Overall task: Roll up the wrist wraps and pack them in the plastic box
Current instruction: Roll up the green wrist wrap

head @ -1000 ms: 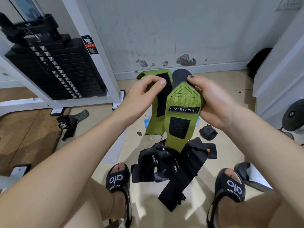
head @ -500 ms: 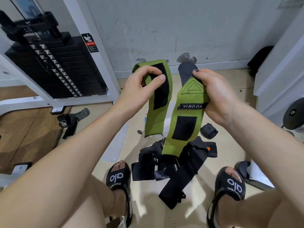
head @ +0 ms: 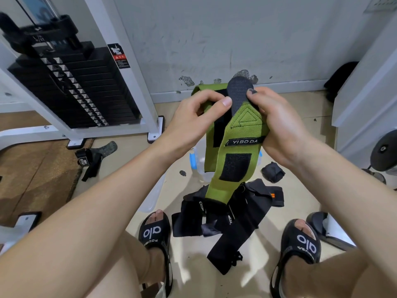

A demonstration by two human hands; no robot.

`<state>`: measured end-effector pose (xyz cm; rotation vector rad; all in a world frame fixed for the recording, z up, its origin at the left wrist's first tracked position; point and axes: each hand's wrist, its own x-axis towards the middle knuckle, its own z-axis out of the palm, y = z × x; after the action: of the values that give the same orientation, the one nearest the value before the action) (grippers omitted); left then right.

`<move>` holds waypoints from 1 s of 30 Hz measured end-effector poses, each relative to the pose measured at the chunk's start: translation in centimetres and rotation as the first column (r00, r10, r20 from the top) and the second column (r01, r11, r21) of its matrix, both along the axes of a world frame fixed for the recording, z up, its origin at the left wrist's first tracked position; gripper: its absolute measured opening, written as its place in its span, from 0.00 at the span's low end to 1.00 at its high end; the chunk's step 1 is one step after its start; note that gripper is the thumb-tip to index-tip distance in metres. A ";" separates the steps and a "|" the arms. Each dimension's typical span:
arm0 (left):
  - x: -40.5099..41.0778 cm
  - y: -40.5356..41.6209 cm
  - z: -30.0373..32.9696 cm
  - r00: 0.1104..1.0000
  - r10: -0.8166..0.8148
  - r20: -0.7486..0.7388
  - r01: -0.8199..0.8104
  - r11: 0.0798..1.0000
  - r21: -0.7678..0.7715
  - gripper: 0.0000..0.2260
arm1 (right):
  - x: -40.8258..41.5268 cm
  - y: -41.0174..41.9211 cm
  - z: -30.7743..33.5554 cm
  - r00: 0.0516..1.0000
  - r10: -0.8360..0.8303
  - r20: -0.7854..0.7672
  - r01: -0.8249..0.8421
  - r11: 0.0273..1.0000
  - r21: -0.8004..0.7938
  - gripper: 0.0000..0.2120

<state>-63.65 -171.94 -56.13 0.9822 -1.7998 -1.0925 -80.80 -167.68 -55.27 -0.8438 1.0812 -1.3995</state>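
The left thumb and forefinger (head: 225, 102) pinch the edge of the black tab at the top of the green wrap (head: 236, 147), in the upper middle of the frame. The right fingers (head: 252, 93) curl around the same tab from the other side, and the right hand (head: 279, 130) holds the wrap's edge beside the label. The left hand (head: 193, 123) also seems to keep a second green strip behind the first; I cannot tell if it is a separate wrap or a folded part.

The wrap hangs down limp from the hands to the black wraps (head: 227, 218) on the floor, lower middle. It looks light, soft and woven, not slippery, so it should roll easily but will spring open if the roll is loose. The stiff tab end is probably the best place to hold.

The box (head: 198, 162), clear with a blue clip, is on the floor behind the wrap, mostly hidden. A rolled black wrap (head: 272, 172) lies at the right.
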 end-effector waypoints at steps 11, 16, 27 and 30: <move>-0.4 -0.1 0.1 0.995 0.004 -0.104 0.005 0.996 0.087 0.07 | 0.6 0.2 -0.3 0.997 0.024 -0.068 -0.025 0.999 -0.026 0.07; -0.2 -0.7 -0.1 0.977 0.066 -0.202 -0.043 0.992 0.115 0.06 | 0.5 0.0 -1.2 0.991 0.081 -0.104 -0.081 0.997 0.002 0.12; 0.4 -1.9 -0.2 0.953 0.201 -0.225 -0.158 0.968 0.195 0.08 | 0.1 0.4 -1.9 0.941 0.162 -0.296 -0.169 0.986 0.000 0.07; 0.7 -2.1 -0.4 0.960 0.192 -0.203 -0.158 0.972 0.175 0.09 | -0.2 0.3 -1.1 0.969 0.137 -0.204 -0.144 0.989 -0.019 0.06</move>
<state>-62.92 -174.08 -56.54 1.0486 -1.4388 -1.1939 -81.04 -167.38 -56.41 -1.0855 1.1297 -1.2355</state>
